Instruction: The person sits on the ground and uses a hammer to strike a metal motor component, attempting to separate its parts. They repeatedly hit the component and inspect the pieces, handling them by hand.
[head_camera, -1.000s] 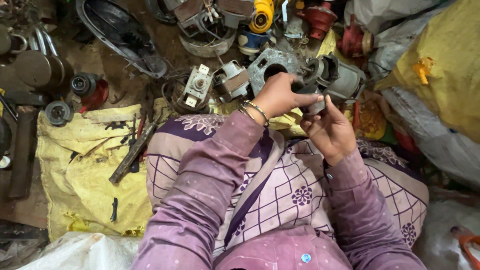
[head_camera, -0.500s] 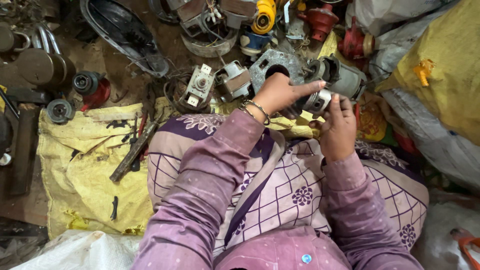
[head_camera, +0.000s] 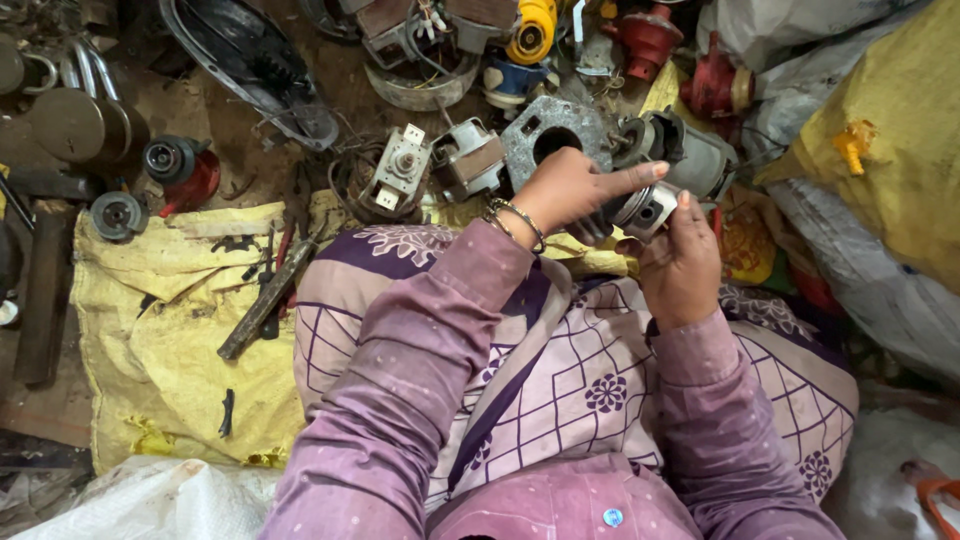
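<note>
Hands: left hand (head_camera: 565, 190) and right hand (head_camera: 680, 262) both grip a small motor part (head_camera: 645, 208), mostly hidden by fingers.

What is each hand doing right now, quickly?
Left hand: closed on the small round metal motor part, index finger stretched over it.
Right hand: closed on the same part from below.

Dull grey metal motor part (head_camera: 645, 208); rough woven yellow sack (head_camera: 165, 330).

soft even daylight | faint shadows | sharp centre | edges slightly stretched
</note>
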